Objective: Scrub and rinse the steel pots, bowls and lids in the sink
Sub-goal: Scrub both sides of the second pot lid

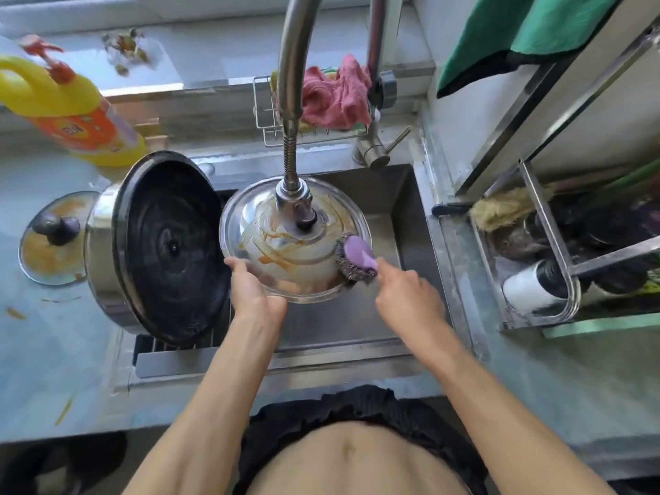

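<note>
Lid (285, 251), steel, held over the sink (403, 194) under the faucet (296, 205); orange streaks of sauce cover its face, so scrubbing looks barely begun. Left hand (250, 291) pinches the lid rim at 7 o'clock, thumb on top. Right hand (410, 298) grips the purple handle of a wire scrubber (355, 260), which touches the lid at 4 o'clock. Pot (157, 248), steel with blackened base, leans on its side at the sink's 9 o'clock edge, not visibly cleaned. Second lid (53, 241), with a dark knob and orange residue, lies on the counter beyond the pot, unwashed. Soap bottle (68, 105), yellow, stands at 10 o'clock. Most of the task appears left.
</note>
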`<state>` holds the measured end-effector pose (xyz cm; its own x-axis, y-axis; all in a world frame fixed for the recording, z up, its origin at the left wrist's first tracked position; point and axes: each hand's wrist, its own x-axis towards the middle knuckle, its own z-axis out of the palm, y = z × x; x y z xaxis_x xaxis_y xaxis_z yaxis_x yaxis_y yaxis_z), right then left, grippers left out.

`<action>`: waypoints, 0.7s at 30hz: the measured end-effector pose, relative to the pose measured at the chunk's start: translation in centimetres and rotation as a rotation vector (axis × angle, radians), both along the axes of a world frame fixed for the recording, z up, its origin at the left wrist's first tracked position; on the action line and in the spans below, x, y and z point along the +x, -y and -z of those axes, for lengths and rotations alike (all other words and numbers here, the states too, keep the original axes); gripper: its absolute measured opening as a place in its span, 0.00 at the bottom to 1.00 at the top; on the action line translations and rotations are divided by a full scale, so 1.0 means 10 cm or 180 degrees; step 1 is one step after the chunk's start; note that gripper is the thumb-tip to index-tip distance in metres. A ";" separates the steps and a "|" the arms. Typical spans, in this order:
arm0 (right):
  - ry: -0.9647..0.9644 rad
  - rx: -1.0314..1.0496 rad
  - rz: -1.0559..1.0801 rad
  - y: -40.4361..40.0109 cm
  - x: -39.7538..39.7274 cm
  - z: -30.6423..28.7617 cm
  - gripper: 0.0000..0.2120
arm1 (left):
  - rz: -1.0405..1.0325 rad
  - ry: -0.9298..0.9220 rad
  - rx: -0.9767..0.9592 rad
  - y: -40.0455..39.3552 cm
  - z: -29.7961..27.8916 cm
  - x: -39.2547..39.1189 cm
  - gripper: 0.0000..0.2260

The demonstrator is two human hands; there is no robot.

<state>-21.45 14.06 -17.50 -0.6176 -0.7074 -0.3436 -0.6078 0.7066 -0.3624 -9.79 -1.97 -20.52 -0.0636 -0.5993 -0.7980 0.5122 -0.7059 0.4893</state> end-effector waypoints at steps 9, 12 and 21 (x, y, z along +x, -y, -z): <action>-0.0072 0.0224 -0.0313 0.06 -0.11 0.06 0.28 | 0.0009 0.0128 -0.0008 -0.01 0.07 -0.02 0.22; 0.0169 0.0179 -0.0741 0.05 0.05 0.10 0.21 | 0.0194 0.0348 -0.0087 -0.05 0.05 -0.06 0.22; -0.0662 0.0550 -0.0370 0.62 -1.02 0.08 0.12 | 0.1061 0.1003 -0.0502 0.07 0.03 -0.17 0.18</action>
<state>-31.66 7.85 -18.31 -0.6056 -0.7197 -0.3397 -0.7369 0.6682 -0.1019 -11.48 -2.64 -20.80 -0.0424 -0.7026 -0.7103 0.0804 -0.7110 0.6986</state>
